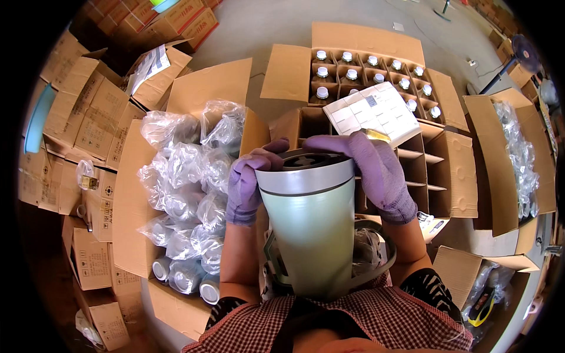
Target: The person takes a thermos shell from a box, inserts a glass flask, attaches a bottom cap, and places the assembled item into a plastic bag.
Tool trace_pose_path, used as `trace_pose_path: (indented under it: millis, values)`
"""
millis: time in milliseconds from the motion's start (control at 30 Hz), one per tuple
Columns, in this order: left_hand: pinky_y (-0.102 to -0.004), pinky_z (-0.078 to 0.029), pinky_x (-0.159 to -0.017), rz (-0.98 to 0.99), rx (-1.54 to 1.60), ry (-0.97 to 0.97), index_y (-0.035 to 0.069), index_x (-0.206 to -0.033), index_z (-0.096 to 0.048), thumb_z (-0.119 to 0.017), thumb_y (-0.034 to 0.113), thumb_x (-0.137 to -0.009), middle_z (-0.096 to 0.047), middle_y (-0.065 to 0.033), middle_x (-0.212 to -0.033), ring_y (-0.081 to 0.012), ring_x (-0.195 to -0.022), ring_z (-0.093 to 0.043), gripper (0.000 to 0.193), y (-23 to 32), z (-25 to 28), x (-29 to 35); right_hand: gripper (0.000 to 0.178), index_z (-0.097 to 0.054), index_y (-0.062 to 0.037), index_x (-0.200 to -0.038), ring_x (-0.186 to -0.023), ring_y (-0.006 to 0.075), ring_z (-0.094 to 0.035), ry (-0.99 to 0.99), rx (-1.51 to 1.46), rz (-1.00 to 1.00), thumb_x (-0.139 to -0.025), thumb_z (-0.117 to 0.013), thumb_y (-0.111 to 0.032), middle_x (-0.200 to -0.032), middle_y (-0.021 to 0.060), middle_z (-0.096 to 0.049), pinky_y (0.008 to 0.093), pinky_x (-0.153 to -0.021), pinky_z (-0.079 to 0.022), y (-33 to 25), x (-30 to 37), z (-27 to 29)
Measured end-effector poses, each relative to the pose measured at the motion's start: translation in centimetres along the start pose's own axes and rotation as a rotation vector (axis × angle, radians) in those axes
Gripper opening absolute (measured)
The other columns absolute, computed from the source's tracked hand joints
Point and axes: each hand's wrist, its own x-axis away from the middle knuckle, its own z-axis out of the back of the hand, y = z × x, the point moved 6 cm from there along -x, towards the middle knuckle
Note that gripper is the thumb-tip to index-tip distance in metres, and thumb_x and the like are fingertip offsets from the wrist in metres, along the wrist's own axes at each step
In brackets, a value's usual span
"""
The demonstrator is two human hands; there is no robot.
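A large pale green tumbler with a silver rim stands tilted against my body in the middle of the view. Its dark lid sits in the top. My left hand, in a purple glove, is closed on the left side of the rim and lid. From the right, my right hand, gloved the same way, reaches across the lid with its fingers wrapped over the edge. A curved green handle-like band shows beside the lower body; how it joins is hidden.
At left, an open carton holds several bagged tumblers. Ahead lies a divided carton, with a white grid-patterned box over its far edge. Behind it, another carton holds capped bottles. A fan stands at right.
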Motion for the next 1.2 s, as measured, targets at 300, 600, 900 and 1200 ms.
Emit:
trace_pose_path:
  millis: [300,600,900,1200]
  values:
    - [-0.0427,-0.053,-0.090,-0.192,-1.173,-0.332,0.002,-0.110,-0.073,-0.080,0.015,-0.077,-0.073,-0.0141,-0.108,-0.0331,-0.100,-0.070,0.036,9.7,-13.7,-2.5,0.060,-0.068,0.0115,-0.114,-0.122,0.0362,-0.060,-0.012,-0.949,-0.282,-0.100,-0.034,-0.036,-0.127,0.0274,-0.065,0.0405,-0.112,-0.041,6.7,-1.9,-4.0]
    - [-0.0423,-0.056,-0.089,-0.232,-0.833,-0.361,0.002,-0.106,-0.075,-0.073,0.007,-0.081,-0.076,-0.0123,-0.098,-0.0296,-0.091,-0.073,0.026,7.4,-8.6,-1.8,0.047,-0.072,0.0097,-0.107,-0.101,0.0294,-0.069,-0.041,-0.555,-0.278,-0.099,-0.040,-0.023,-0.108,0.0221,-0.074,0.0337,-0.098,-0.049,3.5,-1.2,-2.8]
    - [-0.0403,-0.055,-0.091,-0.227,-0.481,-0.217,-0.005,-0.105,-0.073,-0.062,0.006,-0.088,-0.075,-0.0178,-0.102,-0.0319,-0.096,-0.072,0.023,5.4,-4.1,-0.5,0.033,-0.066,0.0034,-0.105,-0.091,0.0398,-0.065,-0.007,0.116,-0.134,-0.089,-0.065,-0.026,-0.097,0.0200,-0.069,0.0453,-0.089,-0.051,-1.8,-1.0,-2.5]
    - [-0.0431,-0.050,-0.096,-0.324,-0.883,-0.062,0.002,-0.101,-0.074,-0.068,-0.001,-0.081,-0.073,-0.0091,-0.097,-0.0275,-0.093,-0.069,0.021,8.8,-8.1,1.9,0.089,-0.053,-0.0039,-0.128,-0.104,0.0383,-0.060,-0.033,0.283,0.093,-0.052,-0.092,-0.029,-0.117,0.0176,-0.063,0.0484,-0.092,-0.050,-3.6,1.2,-3.5]
